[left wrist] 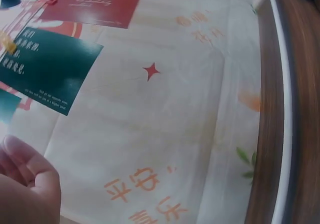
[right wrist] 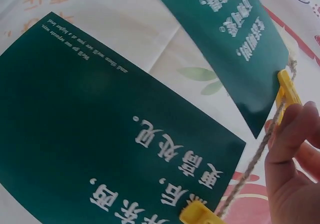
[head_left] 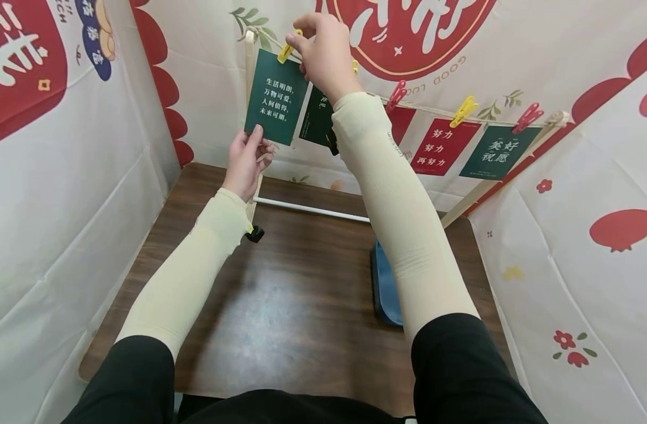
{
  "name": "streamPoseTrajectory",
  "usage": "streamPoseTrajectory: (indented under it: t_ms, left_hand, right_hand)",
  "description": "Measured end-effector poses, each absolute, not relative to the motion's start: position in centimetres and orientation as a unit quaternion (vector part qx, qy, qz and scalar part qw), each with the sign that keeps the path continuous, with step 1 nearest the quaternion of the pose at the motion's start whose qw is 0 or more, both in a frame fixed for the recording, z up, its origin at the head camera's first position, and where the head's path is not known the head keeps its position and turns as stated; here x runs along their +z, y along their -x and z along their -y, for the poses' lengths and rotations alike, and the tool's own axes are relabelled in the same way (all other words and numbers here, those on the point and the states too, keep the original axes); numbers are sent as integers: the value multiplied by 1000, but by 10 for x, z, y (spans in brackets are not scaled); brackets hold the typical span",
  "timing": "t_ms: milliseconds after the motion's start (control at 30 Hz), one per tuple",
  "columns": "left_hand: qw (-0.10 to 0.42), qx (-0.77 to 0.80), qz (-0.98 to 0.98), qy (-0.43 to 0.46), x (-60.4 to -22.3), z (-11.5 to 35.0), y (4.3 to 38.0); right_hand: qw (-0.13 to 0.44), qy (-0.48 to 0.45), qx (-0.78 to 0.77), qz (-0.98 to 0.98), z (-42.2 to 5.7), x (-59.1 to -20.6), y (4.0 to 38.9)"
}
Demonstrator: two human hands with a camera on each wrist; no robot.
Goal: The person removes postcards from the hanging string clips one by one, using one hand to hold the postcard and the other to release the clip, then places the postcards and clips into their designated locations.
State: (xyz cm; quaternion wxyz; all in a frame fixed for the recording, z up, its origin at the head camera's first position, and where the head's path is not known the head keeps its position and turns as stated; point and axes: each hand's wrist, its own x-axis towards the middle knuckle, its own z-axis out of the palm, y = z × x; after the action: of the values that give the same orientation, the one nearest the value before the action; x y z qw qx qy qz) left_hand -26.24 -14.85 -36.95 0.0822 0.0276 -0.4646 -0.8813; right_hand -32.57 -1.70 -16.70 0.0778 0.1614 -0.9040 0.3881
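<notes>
A dark green card [head_left: 276, 97] with white writing hangs at the left end of a twine line. My right hand [head_left: 325, 50] pinches a yellow clothespin [head_left: 286, 52] at the card's top edge. The right wrist view shows that clothespin [right wrist: 286, 91] on the twine [right wrist: 250, 166], with the finger and thumb at its end. Down at the lower edge of the same card, my left hand [head_left: 245, 162] holds it, the thumb lying over its front. Only part of the left hand [left wrist: 27, 184] shows in the left wrist view. Just right hangs a second green card [right wrist: 110, 119], partly behind my right hand in the head view.
Farther right hang a red card [head_left: 440, 147] and another green card [head_left: 500, 152], with yellow and red clothespins. A wooden post [head_left: 477, 197] carries the line's right end. A white rod [head_left: 312, 209] runs low across the back. On the brown table [head_left: 281, 306], a blue tray [head_left: 385, 288] is partly under my right arm.
</notes>
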Motion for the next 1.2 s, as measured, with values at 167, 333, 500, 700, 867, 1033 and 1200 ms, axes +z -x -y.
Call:
streamPoseTrajectory:
  t_ms: [167, 333, 500, 700, 867, 1033, 1200]
  left_hand:
    - [128, -855, 503, -10, -371, 143, 257]
    - [132, -855, 502, -1, -371, 139, 255]
    - [126, -850, 512, -3, -370, 138, 252]
    - [124, -849, 514, -7, -374, 138, 250]
    - [125, -848, 515, -8, -378, 139, 249]
    - [135, -847, 515, -9, -381, 142, 247]
    - [139, -849, 510, -6, -381, 142, 244]
  right_hand:
    - [100, -174, 405, 892, 13, -174, 329]
    - [129, -196, 436, 869, 9, -177, 331]
    - [158, -200, 489, 834, 7, -178, 332]
    - [192, -184, 544, 796, 5, -175, 328]
    - [193, -177, 599, 757, 6, -170, 313]
    - [171, -204, 615, 742, 8, -170, 301]
    - [159, -229, 605, 746, 9, -173, 301]
